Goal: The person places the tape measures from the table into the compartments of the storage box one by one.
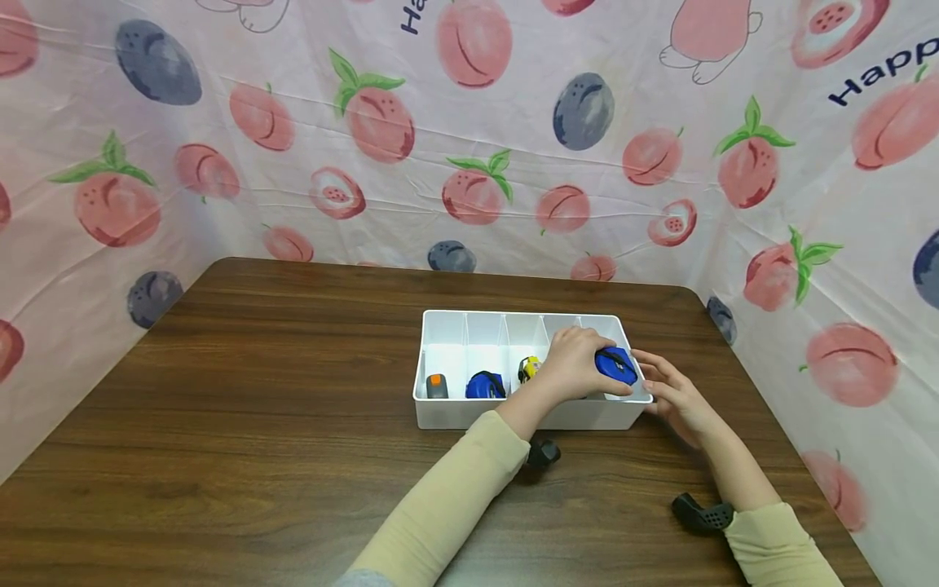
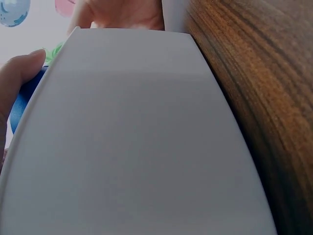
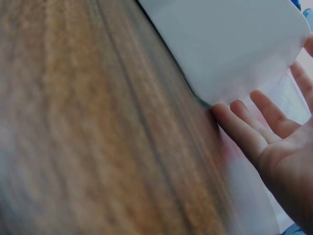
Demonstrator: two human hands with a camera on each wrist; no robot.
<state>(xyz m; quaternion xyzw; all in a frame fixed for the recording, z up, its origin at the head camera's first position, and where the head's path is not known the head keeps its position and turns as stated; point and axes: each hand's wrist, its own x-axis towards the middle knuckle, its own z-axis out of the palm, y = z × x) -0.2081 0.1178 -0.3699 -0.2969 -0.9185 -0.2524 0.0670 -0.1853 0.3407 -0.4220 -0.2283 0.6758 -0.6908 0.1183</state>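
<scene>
In the head view my left hand [image 1: 574, 367] reaches over the white divided box [image 1: 469, 414] and grips what looks like a blue tape measure [image 1: 616, 366] with a black strap, above the rightmost compartment. Part of the blue casing [image 2: 22, 105] shows beyond the box wall in the left wrist view, beside the thumb. My right hand [image 1: 678, 399] is at the box's right end, its extended fingers [image 3: 239, 128] against the outer wall. Another blue tape measure [image 1: 485, 385] lies in the second compartment from the left; a yellow and black one [image 1: 528, 368] is partly hidden by my left hand.
A small grey object with an orange top [image 1: 436, 386] stands in the leftmost compartment. The box rests on a dark brown wooden table [image 1: 257, 424]. Fruit-printed sheeting [image 1: 506, 122] hangs behind the table and along both sides, close to my right arm.
</scene>
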